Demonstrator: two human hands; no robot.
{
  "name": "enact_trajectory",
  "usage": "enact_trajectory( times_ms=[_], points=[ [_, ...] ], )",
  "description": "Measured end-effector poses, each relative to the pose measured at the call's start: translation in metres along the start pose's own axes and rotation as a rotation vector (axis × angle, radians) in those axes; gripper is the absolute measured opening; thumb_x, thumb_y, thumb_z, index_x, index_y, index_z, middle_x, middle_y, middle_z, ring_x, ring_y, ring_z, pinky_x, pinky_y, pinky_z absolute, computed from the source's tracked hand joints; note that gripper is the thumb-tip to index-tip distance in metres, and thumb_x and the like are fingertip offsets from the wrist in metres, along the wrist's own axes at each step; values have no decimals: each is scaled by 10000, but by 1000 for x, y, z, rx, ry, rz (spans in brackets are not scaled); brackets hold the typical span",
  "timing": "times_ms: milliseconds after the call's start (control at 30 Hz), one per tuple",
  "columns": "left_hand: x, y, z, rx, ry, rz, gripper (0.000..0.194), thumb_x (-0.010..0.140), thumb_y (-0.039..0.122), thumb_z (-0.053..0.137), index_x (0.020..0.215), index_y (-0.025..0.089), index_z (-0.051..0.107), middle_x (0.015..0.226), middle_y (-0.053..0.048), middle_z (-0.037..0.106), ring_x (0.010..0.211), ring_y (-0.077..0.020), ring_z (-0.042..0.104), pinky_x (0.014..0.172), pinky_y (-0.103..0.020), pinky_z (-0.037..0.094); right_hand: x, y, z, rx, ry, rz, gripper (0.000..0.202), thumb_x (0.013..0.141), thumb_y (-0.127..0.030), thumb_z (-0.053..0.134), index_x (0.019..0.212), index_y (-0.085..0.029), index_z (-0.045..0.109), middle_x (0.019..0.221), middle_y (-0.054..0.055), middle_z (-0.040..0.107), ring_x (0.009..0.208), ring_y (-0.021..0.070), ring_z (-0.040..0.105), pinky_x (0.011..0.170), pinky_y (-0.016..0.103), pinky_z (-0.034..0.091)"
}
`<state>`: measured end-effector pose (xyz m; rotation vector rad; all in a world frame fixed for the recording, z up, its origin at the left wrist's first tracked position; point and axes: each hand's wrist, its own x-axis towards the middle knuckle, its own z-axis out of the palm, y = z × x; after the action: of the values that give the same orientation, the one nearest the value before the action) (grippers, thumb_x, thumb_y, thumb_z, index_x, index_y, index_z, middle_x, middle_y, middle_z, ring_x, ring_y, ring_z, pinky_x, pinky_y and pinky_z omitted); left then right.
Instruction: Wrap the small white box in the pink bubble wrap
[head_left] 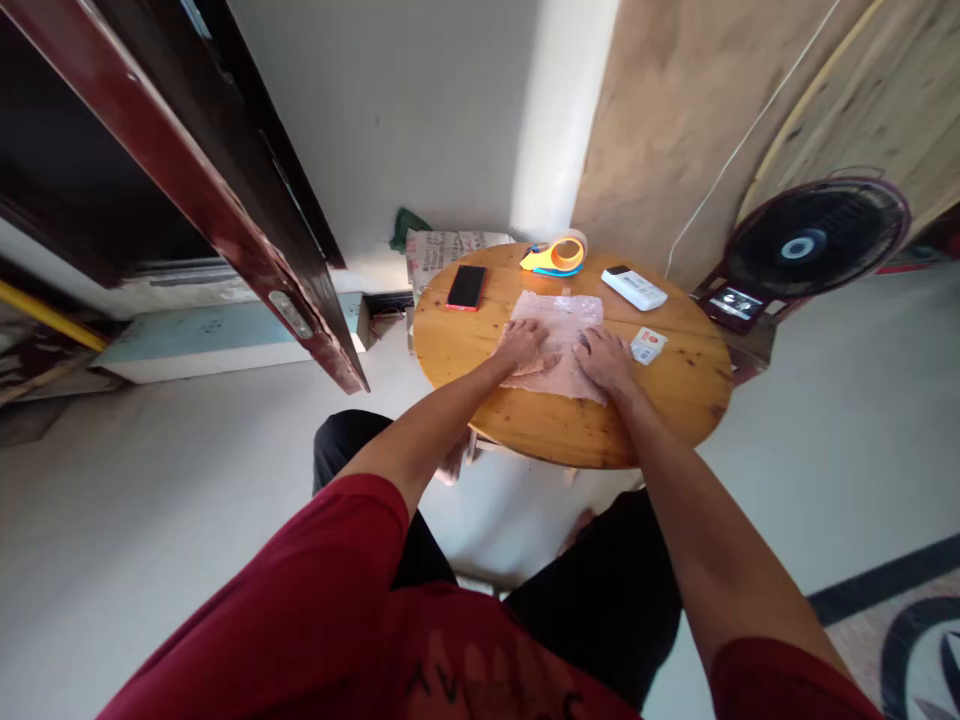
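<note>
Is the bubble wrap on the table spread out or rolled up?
Spread out: the bubble wrap lies flat on the table under both palms.

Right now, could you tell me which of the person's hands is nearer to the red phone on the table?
Left. The left hand presses the bubble wrap just right of the red phone; the right hand lies farther right on the wrap.
</note>
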<state>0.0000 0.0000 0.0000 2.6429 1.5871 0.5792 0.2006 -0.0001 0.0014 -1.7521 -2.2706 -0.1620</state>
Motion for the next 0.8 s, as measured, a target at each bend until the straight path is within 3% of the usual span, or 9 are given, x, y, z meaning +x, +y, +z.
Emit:
enact_trajectory(
  times_ms=[800],
  points=[
    [1,-4,3,-77,7,-16,574,786,635,484,1103,175,616,1196,-144,548,1162,-326,440,1022,-461,287,0,-7,-5,-58,-53,6,435,917,-359,347,1258,-153,523,1320,152,544,1138,315,500,929,449,359]
  ],
)
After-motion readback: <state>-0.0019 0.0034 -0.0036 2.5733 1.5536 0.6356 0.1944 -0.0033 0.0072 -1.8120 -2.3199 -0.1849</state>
